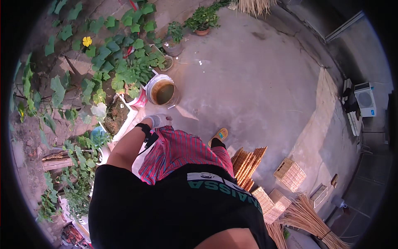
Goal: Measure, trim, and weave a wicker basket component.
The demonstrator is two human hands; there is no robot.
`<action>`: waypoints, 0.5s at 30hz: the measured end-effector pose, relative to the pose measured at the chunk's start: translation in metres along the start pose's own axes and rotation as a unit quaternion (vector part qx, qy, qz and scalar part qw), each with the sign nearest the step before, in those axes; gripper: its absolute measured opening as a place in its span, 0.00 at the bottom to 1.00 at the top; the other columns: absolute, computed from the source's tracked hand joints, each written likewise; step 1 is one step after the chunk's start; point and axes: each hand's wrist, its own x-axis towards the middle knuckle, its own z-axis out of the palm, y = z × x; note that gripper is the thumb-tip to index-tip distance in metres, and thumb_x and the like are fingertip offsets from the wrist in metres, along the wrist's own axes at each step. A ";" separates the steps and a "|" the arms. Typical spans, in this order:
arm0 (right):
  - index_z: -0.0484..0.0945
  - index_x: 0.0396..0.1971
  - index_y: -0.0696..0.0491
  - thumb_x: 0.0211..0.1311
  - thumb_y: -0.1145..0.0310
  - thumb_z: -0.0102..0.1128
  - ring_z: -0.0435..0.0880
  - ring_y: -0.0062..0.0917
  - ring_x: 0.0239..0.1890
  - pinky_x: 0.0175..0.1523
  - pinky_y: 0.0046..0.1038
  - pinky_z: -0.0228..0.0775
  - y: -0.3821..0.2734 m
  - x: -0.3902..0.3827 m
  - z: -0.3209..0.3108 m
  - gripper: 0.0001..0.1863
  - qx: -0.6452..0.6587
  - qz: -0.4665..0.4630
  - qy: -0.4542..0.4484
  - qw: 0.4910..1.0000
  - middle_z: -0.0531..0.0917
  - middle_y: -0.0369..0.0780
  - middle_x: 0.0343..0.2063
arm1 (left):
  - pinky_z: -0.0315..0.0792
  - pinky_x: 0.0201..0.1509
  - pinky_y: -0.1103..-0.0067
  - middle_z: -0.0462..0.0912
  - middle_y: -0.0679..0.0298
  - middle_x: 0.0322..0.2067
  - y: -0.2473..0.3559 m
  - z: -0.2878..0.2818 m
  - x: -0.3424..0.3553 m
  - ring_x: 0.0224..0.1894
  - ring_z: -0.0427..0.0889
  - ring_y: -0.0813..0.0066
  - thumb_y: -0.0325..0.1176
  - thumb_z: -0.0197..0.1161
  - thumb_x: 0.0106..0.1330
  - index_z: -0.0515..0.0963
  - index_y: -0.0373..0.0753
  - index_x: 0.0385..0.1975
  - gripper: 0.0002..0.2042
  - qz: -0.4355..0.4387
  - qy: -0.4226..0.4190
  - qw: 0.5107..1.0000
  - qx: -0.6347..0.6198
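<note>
My left hand (159, 120) wears a pale glove and has a black strap at the wrist. It hangs beside my red striped trousers (178, 151), fingers curled inward; whether anything is inside them is hidden. Just beyond it a white bucket (154, 83) of brownish water stands on the concrete ground (248, 83). My right hand is out of view; only a bit of bare arm (230, 240) shows at the lower edge. One foot in an orange sandal (220, 134) is set forward.
Leafy vines with a yellow flower (87, 41) fill the left side, beside potted plants (202, 20) at the top. Woven mats (248, 164), small wicker baskets (290, 174) and a bundle of reeds (309, 220) lie at the lower right. An air-conditioner unit (365, 98) stands far right.
</note>
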 end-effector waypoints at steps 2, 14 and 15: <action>0.74 0.50 0.59 0.58 0.81 0.54 0.85 0.35 0.37 0.43 0.37 0.82 -0.075 0.019 0.064 0.18 -0.009 0.003 -0.011 1.000 0.84 0.43 0.38 | 0.67 0.64 0.69 0.82 0.59 0.55 0.013 -0.019 0.049 0.59 0.78 0.61 0.55 0.57 0.61 0.78 0.48 0.58 0.27 -0.017 -0.032 0.999 -0.001; 0.73 0.52 0.60 0.59 0.79 0.55 0.86 0.36 0.39 0.44 0.37 0.81 -0.408 0.102 0.342 0.19 -0.017 0.023 -0.006 1.000 0.84 0.45 0.40 | 0.74 0.54 0.65 0.81 0.62 0.54 0.287 -0.246 0.340 0.54 0.79 0.65 0.57 0.53 0.66 0.77 0.49 0.59 0.27 -0.040 -0.122 0.987 -0.094; 0.73 0.52 0.60 0.59 0.79 0.55 0.86 0.36 0.39 0.44 0.37 0.81 -0.432 0.106 0.360 0.19 -0.016 0.025 -0.003 1.000 0.84 0.45 0.40 | 0.73 0.56 0.63 0.81 0.60 0.55 0.307 -0.268 0.368 0.54 0.79 0.62 0.55 0.54 0.65 0.77 0.47 0.58 0.27 -0.066 -0.096 0.986 -0.118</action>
